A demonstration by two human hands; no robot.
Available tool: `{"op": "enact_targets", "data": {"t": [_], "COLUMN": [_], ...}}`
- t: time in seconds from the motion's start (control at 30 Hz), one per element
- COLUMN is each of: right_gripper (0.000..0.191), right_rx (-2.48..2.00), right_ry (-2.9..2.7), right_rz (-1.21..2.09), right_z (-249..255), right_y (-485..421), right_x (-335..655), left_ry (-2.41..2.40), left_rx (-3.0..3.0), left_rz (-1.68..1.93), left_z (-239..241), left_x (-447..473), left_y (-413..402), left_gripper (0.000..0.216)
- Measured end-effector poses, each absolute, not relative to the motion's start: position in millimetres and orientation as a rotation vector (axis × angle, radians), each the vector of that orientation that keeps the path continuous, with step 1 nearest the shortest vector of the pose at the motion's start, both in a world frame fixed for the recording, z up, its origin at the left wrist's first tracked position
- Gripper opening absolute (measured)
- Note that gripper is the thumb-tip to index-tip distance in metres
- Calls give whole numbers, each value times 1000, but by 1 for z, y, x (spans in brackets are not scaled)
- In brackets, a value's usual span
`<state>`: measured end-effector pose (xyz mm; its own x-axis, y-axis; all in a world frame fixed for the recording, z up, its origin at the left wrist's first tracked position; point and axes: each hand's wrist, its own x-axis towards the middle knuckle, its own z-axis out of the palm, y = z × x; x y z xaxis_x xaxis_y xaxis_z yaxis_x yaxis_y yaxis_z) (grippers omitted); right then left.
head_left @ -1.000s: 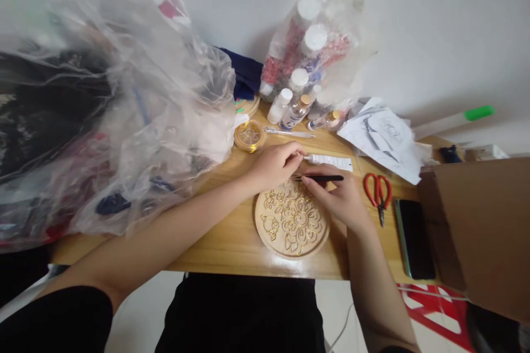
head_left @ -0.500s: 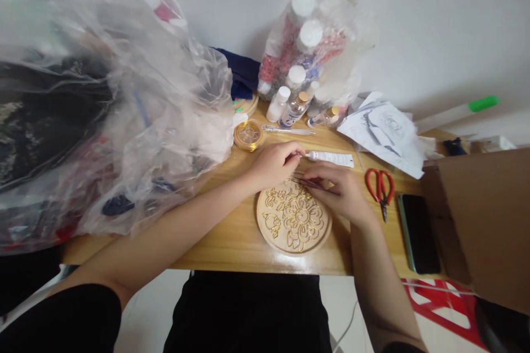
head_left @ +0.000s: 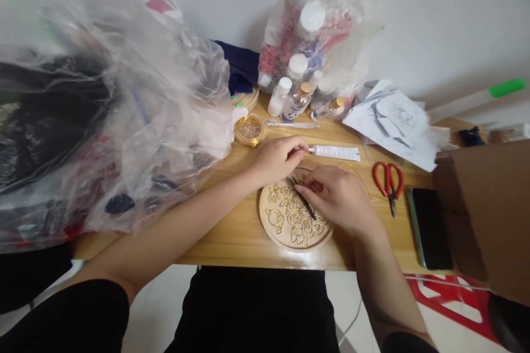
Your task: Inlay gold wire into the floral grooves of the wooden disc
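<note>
A round wooden plaque (head_left: 271,234) lies near the table's front edge, carrying a flower pattern outlined in gold wire. Above its right side, my right hand (head_left: 342,196) holds dark tweezers (head_left: 305,203) between thumb and fingers; they slant across the flower. My left hand (head_left: 284,159) rests at the plaque's far edge with fingertips pinched together. Whatever those fingers hold is too small to make out. A white glue tube (head_left: 337,153) lies just right of the left fingertips, its nozzle close to them.
Behind the hands are a spool of gold wire (head_left: 249,130), a pen (head_left: 292,124) and small bottles (head_left: 296,102). Red-handled pliers (head_left: 388,182), a phone (head_left: 429,229) and a cardboard box (head_left: 484,215) occupy the right. Plastic bags (head_left: 178,116) crowd the left side.
The tweezers have turned in my right hand, now slanting down to the right across the plaque. My left hand stays pinched near the tube. The whole view has shifted slightly.
</note>
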<state>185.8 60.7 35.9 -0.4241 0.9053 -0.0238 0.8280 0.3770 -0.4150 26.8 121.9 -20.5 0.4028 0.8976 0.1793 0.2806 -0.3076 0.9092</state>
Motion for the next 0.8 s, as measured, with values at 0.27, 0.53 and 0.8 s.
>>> {"op": "enact_targets", "data": {"t": [0.27,0.53,0.8], "right_gripper": [20,23,34], "right_rx": [-1612,-1280,-1197], "right_ry": [-2609,-1719,-1150], "right_rz": [568,1443,1466], "right_z": [36,42,37], "right_y": [59,68,70], "right_x": [180,214,209], "left_ry": [1026,1023,1017], "left_rx": [1798,1784,1790], "left_rz": [885,900,901], "left_z": [-20,-20,-20], "left_x": [27,26,26], "left_y": [122,123,122], "left_gripper": [16,17,17]}}
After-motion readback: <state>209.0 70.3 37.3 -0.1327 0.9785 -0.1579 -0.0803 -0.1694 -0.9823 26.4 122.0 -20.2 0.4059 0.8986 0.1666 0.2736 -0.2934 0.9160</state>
